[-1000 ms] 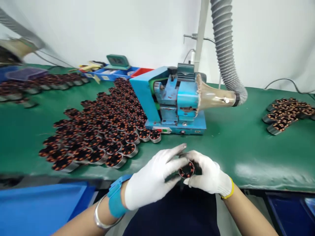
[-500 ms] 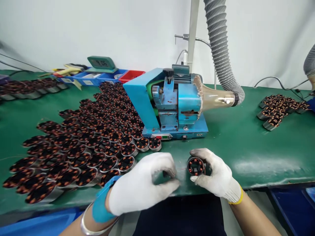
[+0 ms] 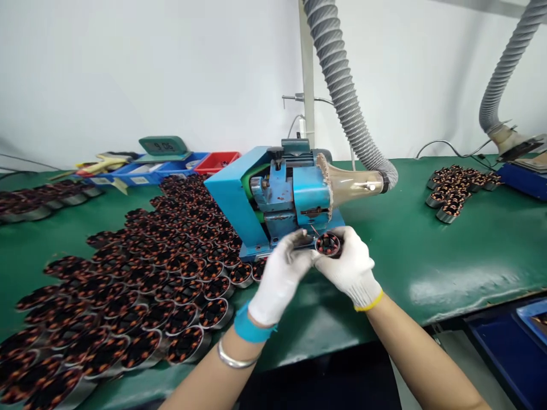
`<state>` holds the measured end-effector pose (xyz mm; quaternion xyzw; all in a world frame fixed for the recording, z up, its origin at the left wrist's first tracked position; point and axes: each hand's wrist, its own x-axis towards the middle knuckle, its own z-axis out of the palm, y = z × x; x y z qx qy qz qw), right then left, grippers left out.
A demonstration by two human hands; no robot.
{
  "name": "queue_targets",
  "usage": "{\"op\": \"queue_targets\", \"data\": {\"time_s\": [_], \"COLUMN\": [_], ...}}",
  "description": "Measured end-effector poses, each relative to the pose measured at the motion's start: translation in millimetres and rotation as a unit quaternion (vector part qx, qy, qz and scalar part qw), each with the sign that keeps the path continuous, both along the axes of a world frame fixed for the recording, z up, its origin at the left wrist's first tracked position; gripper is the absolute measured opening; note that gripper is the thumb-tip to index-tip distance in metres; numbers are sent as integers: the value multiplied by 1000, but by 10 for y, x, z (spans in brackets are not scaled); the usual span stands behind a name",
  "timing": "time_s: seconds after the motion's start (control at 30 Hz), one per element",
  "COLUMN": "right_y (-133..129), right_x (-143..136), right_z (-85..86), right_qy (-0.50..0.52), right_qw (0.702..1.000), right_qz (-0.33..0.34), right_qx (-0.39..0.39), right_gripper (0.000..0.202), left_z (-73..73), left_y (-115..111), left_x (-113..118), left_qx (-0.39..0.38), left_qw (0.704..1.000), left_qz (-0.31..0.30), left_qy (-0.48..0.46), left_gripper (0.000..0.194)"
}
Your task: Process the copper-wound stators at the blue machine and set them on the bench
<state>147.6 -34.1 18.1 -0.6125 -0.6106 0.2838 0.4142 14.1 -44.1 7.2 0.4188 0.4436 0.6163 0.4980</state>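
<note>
My right hand [image 3: 351,263], in a white knit glove with a yellow cuff, grips a wound motor stator [image 3: 327,244] by its right side and lower rim. Copper coils ring the dark centre of the stator, and its outer wall is metal. A thin lead sticks up from its upper left. My left hand [image 3: 285,270], also gloved in white with a blue band at the wrist, is closed beside the stator's left edge. Its fingertips are curled in; whatever they pinch is too small to make out. Both hands are just in front of the blue belt-driven machine [image 3: 280,193].
Many similar stators [image 3: 171,273] crowd the green bench [image 3: 384,307] on the left. A smaller group [image 3: 453,188] stands at the right. A grey hose [image 3: 342,74] joins the machine's funnel. Blue bins [image 3: 145,177], a red bin [image 3: 217,162] and a clock [image 3: 163,146] line the back.
Both hands have moved forward to the machine, my right hand carrying the stator. My left hand has come up beside the stator and its fingers have closed. The view has shifted.
</note>
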Motion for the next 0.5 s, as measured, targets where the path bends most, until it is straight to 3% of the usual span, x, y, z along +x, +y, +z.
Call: {"op": "queue_targets", "data": {"time_s": [0.07,0.13,0.37,0.5], "right_y": [153,274,451,473], "right_x": [-63,-108,-270,-315], "right_z": [-30,-75,-118,-114], "right_qy": [-8,2,-16,-27], "right_qw": [999,998,993,991], "right_qz": [9,21,4,-16], "right_qx": [32,67,115,131], "right_gripper": [46,46,44,40], "left_z": [-24,-41,-80,-88], "left_y": [23,70,373,435], "left_x": [84,134,90,85], "left_qx": [2,17,22,24], "left_qw": [998,995,996,995], "left_qz": [-52,-53,47,67], "left_qy": [45,78,75,71], "left_gripper": [69,66,44,33]}}
